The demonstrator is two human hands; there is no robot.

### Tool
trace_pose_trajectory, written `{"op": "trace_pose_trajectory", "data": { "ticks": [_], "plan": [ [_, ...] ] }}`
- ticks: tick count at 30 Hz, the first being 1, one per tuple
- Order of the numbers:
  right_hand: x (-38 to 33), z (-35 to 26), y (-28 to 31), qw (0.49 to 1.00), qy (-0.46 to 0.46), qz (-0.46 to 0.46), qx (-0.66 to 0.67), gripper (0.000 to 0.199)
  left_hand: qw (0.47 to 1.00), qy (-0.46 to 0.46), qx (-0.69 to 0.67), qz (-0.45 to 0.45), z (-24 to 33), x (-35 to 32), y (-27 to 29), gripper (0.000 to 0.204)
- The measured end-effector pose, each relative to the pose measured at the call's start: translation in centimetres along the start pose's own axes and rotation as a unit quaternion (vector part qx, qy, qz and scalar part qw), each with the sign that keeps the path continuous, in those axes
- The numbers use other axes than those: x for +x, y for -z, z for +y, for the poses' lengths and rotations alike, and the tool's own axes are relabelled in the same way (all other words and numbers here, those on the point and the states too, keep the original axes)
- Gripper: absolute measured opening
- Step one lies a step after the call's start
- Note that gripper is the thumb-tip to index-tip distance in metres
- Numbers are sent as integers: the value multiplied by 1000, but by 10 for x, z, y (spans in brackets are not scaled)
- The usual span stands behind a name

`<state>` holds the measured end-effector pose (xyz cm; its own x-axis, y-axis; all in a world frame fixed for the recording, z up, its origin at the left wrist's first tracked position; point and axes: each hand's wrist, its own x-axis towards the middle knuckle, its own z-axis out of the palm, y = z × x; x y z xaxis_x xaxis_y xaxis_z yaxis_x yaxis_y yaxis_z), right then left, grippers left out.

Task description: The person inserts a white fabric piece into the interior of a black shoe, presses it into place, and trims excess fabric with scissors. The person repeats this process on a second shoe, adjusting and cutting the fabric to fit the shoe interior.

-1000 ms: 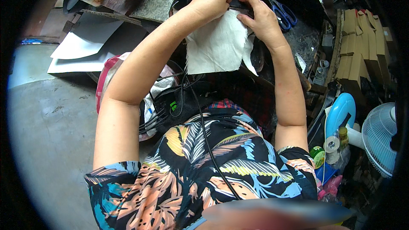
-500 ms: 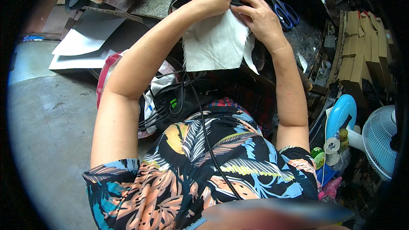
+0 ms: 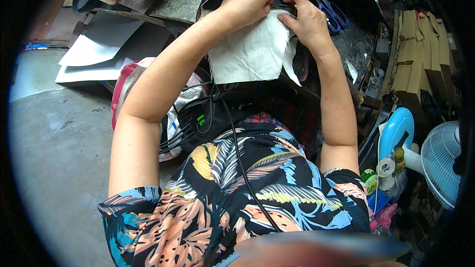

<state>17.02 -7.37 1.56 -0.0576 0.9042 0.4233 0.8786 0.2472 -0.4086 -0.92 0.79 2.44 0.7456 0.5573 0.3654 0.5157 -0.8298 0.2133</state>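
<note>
Head view: Your left hand is curled closed over the upper edge of a frayed white cloth piece, pinching it against a dark strap-like part whose exact kind cannot be told. Your right hand grips the same upper edge just beside it, thumb lying on the cloth and fingers bent behind. The cloth hangs down over the near edge of the cluttered workbench. Blue-handled scissors lie on the bench just right of your right hand. Grey card sheets lie at the bench's left, and a white fan stands at far right.
</note>
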Motion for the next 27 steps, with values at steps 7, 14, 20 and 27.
{"op": "trace_pose_trajectory", "data": {
  "ticks": [7,14,20,27],
  "plan": [
    [0,-2,7,999,13,18,32,50,991,-105,64,51,8,-9,2,21],
    [0,-1,14,996,46,-1,74,36,997,-61,19,51,7,-11,-3,19],
    [-12,-1,24,994,110,-21,18,21,998,-60,-9,19,10,-26,5,16],
    [-18,-3,23,988,140,-17,-69,21,983,-152,77,63,12,-40,2,21]
  ]
}}
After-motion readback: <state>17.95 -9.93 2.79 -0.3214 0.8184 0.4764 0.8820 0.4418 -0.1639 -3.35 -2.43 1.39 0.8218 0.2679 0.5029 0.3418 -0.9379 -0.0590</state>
